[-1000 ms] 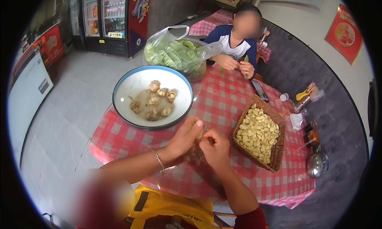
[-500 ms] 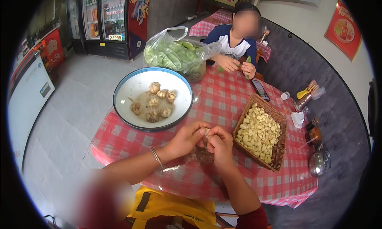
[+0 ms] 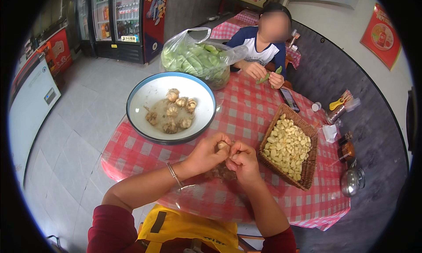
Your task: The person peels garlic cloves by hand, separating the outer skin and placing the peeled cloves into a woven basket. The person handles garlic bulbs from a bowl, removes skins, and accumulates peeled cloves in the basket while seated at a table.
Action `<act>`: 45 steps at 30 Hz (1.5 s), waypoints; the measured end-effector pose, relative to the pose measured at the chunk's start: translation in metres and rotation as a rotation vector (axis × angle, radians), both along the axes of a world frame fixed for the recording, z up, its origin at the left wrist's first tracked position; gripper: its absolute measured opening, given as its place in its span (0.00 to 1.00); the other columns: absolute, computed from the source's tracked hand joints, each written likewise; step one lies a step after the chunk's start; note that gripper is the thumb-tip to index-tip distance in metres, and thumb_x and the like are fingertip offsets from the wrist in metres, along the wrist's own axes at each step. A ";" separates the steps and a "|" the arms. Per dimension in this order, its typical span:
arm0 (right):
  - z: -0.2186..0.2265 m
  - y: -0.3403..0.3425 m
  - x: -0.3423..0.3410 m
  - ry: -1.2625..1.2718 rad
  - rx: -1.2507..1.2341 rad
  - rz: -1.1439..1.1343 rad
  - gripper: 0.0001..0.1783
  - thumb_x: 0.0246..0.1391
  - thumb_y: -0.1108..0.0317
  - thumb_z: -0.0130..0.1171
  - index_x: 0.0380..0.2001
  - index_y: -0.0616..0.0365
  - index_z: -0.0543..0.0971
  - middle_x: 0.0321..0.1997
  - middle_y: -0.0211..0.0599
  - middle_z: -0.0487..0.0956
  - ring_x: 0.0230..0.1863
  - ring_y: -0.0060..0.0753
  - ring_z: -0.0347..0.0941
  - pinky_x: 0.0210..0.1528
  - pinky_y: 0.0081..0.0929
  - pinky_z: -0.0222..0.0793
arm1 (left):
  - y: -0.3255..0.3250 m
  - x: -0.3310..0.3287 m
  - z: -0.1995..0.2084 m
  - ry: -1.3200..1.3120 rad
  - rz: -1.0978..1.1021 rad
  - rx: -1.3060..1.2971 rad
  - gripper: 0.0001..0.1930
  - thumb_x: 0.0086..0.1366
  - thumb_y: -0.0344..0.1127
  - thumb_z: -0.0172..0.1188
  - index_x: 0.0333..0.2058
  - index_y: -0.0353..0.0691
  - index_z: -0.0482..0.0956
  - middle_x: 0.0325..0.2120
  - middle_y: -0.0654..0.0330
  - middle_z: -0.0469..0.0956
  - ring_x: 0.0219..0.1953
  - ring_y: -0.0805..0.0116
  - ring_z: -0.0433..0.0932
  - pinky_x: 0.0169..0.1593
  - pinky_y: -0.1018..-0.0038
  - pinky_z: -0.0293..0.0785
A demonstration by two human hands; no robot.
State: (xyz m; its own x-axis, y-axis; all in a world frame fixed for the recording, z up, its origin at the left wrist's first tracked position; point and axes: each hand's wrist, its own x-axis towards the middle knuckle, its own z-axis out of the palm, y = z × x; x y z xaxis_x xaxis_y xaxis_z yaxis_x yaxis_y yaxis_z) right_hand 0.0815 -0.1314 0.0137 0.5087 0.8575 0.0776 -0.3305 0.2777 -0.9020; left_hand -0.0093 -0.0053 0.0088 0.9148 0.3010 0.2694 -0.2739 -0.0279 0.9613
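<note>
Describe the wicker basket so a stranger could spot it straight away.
Find the red-checked table, then the person's right hand. Just right of it sits the brown, four-sided wicker basket. It holds loose pale cloves, whereas the round white bowl holds whole garlic bulbs.

Left grip [image 3: 205,154], right grip [image 3: 246,163] close together; garlic bulbs [image 3: 170,127] in bowl [image 3: 198,88], peeled cloves [image 3: 288,147] in basket [image 3: 310,166].

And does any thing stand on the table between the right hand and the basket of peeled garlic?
Nothing visible does. Just right of the right hand comes the basket, with only bare checked tablecloth showing between them.
</note>
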 end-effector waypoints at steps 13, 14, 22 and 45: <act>0.001 0.003 0.000 -0.153 -0.156 -0.200 0.11 0.54 0.62 0.50 0.25 0.58 0.70 0.19 0.27 0.68 0.17 0.19 0.62 0.17 0.18 0.53 | 0.001 -0.001 0.004 -0.052 0.050 -0.042 0.07 0.62 0.29 0.54 0.37 0.36 0.69 0.23 0.67 0.72 0.24 0.83 0.71 0.27 0.84 0.68; 0.002 0.004 -0.002 -0.175 -0.178 -0.197 0.12 0.55 0.61 0.51 0.27 0.58 0.70 0.21 0.29 0.70 0.18 0.19 0.63 0.17 0.17 0.55 | 0.001 -0.001 0.004 -0.040 0.050 0.006 0.07 0.61 0.28 0.54 0.38 0.35 0.69 0.24 0.66 0.73 0.25 0.83 0.72 0.28 0.83 0.69; 0.004 0.008 -0.002 -0.247 -0.211 -0.110 0.13 0.56 0.64 0.57 0.38 0.62 0.72 0.29 0.33 0.76 0.20 0.17 0.67 0.22 0.15 0.65 | 0.006 0.002 -0.002 -0.058 0.152 0.367 0.13 0.57 0.24 0.56 0.42 0.31 0.71 0.29 0.60 0.76 0.32 0.79 0.75 0.33 0.79 0.73; 0.001 0.003 -0.001 -1.076 -0.334 -0.531 0.04 0.55 0.71 0.49 0.30 0.60 0.70 0.21 0.48 0.72 0.23 0.51 0.71 0.26 0.38 0.65 | 0.005 0.006 -0.008 -0.057 0.014 -0.255 0.08 0.60 0.27 0.60 0.36 0.31 0.73 0.29 0.63 0.76 0.31 0.79 0.74 0.34 0.81 0.72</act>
State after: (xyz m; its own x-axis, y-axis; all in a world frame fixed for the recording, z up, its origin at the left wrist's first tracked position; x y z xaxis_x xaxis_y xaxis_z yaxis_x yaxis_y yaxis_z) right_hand 0.0803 -0.1280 0.0147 0.6117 0.6234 0.4869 0.7020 -0.1441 -0.6974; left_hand -0.0034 -0.0003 0.0004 0.8956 0.3782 0.2344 -0.3294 0.2092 0.9207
